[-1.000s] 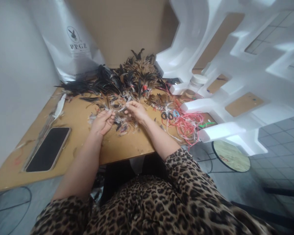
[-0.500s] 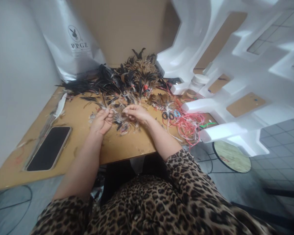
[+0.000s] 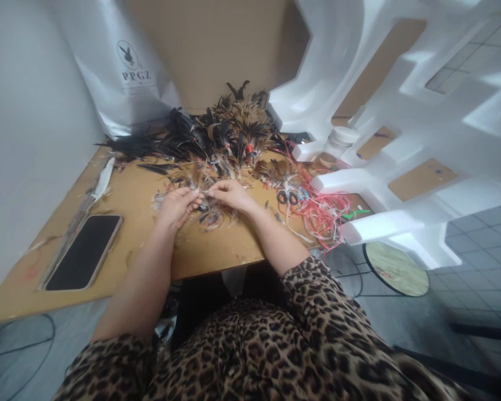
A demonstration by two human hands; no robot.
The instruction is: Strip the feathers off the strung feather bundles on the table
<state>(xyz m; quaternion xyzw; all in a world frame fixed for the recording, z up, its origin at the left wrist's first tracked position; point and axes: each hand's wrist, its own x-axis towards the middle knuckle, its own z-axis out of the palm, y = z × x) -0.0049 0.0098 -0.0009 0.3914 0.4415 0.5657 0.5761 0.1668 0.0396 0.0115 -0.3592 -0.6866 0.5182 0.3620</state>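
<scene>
My left hand (image 3: 177, 207) is closed in a pinch over the table, with a brown feather (image 3: 192, 177) rising at its fingertips. Close beside it, my right hand (image 3: 230, 195) has thumb and forefinger pressed together near the pale base of that feather. What the right fingers grip is too small to make out. Loose feathers and fluff (image 3: 212, 216) lie under and between the hands. Behind them spreads a heap of black feathers (image 3: 187, 133), with a bushy brown bundle (image 3: 246, 120) on its right.
A phone (image 3: 84, 253) lies at left, near a white feather (image 3: 104, 179). To the right are black-handled scissors (image 3: 287, 197), tangled pink string (image 3: 317, 214), a lidded jar (image 3: 339, 142) and white foam packing (image 3: 371, 228). A silver bag (image 3: 129, 106) stands behind.
My left hand has shifted slightly right, so the fingertips of both hands are now almost touching. The feather that stood above the left hand has moved right with it.
</scene>
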